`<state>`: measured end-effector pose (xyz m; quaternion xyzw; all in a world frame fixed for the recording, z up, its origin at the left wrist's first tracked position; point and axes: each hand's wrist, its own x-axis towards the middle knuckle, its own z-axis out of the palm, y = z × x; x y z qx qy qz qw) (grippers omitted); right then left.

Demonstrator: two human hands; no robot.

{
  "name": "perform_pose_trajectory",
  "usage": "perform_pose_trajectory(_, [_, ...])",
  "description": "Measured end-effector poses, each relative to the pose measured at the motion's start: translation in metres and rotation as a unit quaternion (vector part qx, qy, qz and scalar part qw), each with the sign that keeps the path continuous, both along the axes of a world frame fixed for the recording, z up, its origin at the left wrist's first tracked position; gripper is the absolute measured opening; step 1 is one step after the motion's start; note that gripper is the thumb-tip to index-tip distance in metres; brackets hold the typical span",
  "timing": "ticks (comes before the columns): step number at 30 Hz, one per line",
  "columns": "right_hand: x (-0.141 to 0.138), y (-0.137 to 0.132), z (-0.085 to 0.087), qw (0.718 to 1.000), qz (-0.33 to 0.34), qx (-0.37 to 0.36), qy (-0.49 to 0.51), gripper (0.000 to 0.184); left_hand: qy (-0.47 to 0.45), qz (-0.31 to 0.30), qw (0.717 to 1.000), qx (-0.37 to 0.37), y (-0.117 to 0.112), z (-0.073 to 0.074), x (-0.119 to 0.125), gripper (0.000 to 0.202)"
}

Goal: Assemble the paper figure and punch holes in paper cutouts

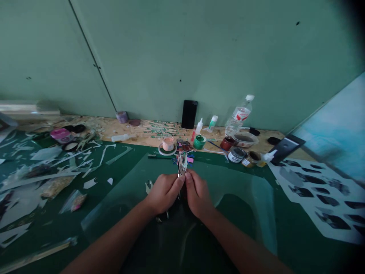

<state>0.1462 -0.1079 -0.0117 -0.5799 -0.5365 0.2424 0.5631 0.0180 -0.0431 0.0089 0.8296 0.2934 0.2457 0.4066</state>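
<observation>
Both hands meet at the middle of the bench. My left hand is closed around a silvery plier-like tool, whose jaws point away from me. My right hand is closed against the same tool from the right, thumb near its pivot; most of the handles are hidden by the fingers. Another shiny metal tool shows partly beside and below my left hand. Beyond the jaws lies a cluster of small coloured bits. A clear plastic sheet lies under my forearms on the green mat.
Paint jars, including a green one and a peach one, stand behind the hands. A black phone and a plastic bottle are by the wall. Scraps litter the left; sheets with dark cutouts lie right.
</observation>
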Motion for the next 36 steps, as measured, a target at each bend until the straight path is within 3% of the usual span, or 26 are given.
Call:
perform_pose_trajectory(5, [0.009,0.009,-0.007,0.991,-0.134,-0.013,-0.021,0.029,0.137,0.025,0.984,0.11,0.006,0.003,0.001,0.05])
perform_pose_trajectory(9, [0.022,0.02,-0.017,0.983,-0.176,-0.008,0.06,0.034,0.229,0.127,0.948,0.182,-0.004,0.006,-0.005,0.038])
perform_pose_trajectory(13, [0.025,0.023,-0.023,0.984,-0.162,-0.013,0.067,0.037,0.346,0.23,0.904,0.101,-0.031,0.018,-0.026,0.04])
perform_pose_trajectory(16, [0.021,0.02,-0.022,0.989,-0.138,-0.013,0.058,0.038,0.374,0.25,0.893,0.032,-0.046,0.02,-0.043,0.044])
perform_pose_trajectory(20, [0.016,0.015,-0.018,0.994,-0.1,-0.003,0.038,0.037,0.378,0.252,0.891,-0.006,-0.05,0.013,-0.061,0.031])
perform_pose_trajectory(24, [0.011,0.01,-0.014,0.999,-0.045,0.014,0.014,0.036,0.355,0.267,0.896,0.016,-0.058,0.008,-0.073,0.008])
perform_pose_trajectory(26, [0.008,0.005,-0.012,1.0,-0.003,0.023,-0.002,0.035,0.314,0.274,0.909,0.009,-0.066,0.009,-0.076,0.009])
perform_pose_trajectory(29, [0.003,-0.002,-0.009,0.996,0.068,0.035,-0.036,0.029,0.146,0.23,0.952,-0.138,-0.081,0.016,-0.077,0.014])
perform_pose_trajectory(31, [0.001,-0.006,-0.008,0.992,0.106,0.041,-0.06,0.025,0.022,0.178,0.955,-0.237,-0.089,0.022,-0.075,0.018])
perform_pose_trajectory(36, [-0.001,-0.008,-0.006,0.982,0.166,0.049,-0.078,0.023,-0.079,0.147,0.942,-0.29,-0.096,0.03,-0.068,0.029])
